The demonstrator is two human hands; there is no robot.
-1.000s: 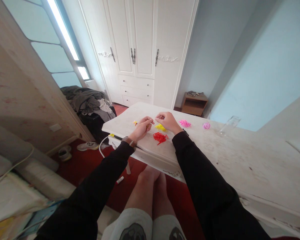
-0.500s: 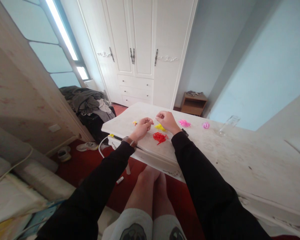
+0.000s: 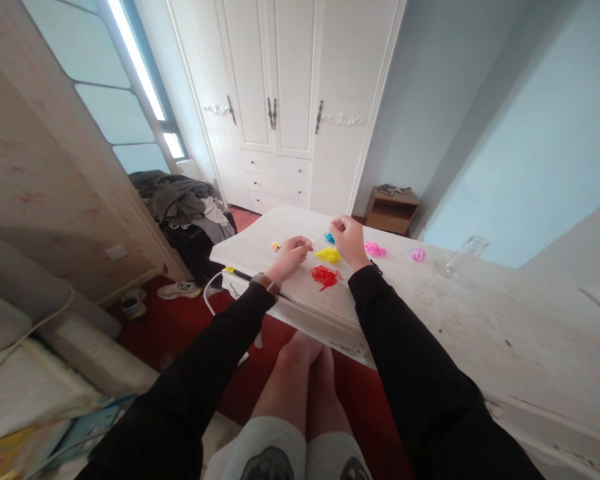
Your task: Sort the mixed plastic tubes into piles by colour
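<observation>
Above the white tabletop [image 3: 405, 300], my left hand [image 3: 291, 259] is closed in a pinch on one end of a thin pale thread [image 3: 320, 237]. My right hand [image 3: 349, 241] pinches the other end, so the thread runs slantwise between them. Under and between the hands lie a yellow pile [image 3: 329, 255] and a red pile [image 3: 325, 277] of small thin strips. A blue pile [image 3: 329, 237] is partly covered by my right hand. Left of my left hand sits a tiny yellow and orange piece [image 3: 275, 246], too small to make out.
Right of my right hand are a pink pile [image 3: 375, 249], a pink and white round item [image 3: 419, 255] and a clear glass container [image 3: 467, 255]. A white cable [image 3: 207, 293] hangs at the table's left corner. Beyond stand a white wardrobe [image 3: 280, 167] and a clothes heap [image 3: 180, 200].
My right hand has moved right and slightly up, away from my left hand. The thread now shows stretched between them, and the blue pile has come into view. The camera view has shifted slightly.
</observation>
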